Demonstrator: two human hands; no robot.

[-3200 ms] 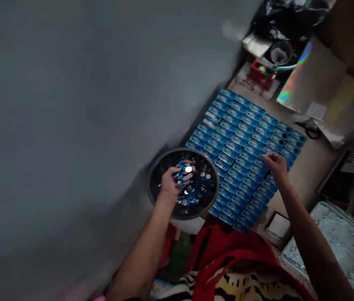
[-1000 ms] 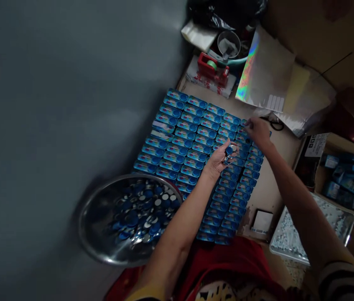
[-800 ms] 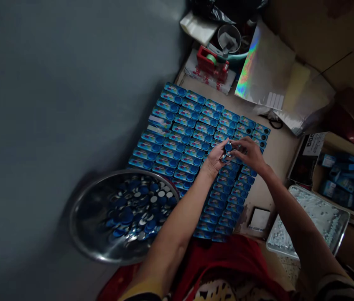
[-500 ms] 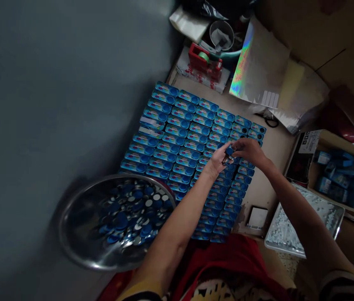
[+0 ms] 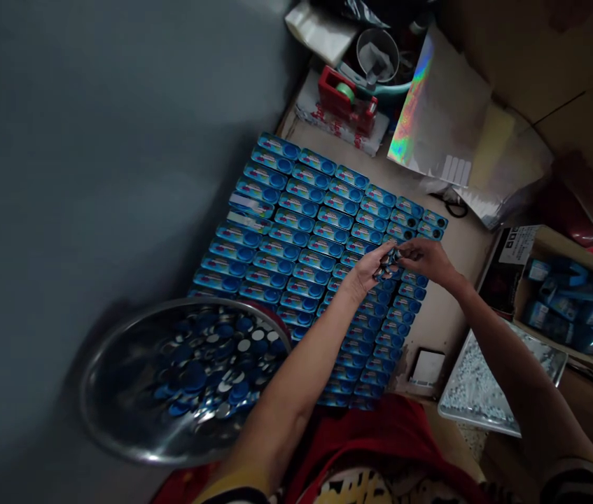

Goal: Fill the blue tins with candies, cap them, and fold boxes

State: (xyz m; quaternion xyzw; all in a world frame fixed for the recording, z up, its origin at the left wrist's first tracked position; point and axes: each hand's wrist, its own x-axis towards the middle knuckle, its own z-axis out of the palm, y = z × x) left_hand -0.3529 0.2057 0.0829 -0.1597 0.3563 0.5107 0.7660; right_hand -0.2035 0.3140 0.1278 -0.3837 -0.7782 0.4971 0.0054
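Several small discs rest in my left hand, its fingers curled around them over the rows of blue packs. My right hand is just to the right, fingertips pinched at the discs' edge; whether a disc is between them is too small to tell. Blue packs with round blue discs lie in close rows on the table. A few packs at the right end show dark round spots. At the lower left, a metal bowl holds many blue and silvery discs.
A red tape dispenser and a metal cup stand at the back. Shiny sheets lie right of them. At the right are a carton of blue packets and a tray of small white pieces.
My right hand has shifted slightly right, away from my left palm. The blue disc seen flat between my hands is no longer visible that way. The view has shifted a little.
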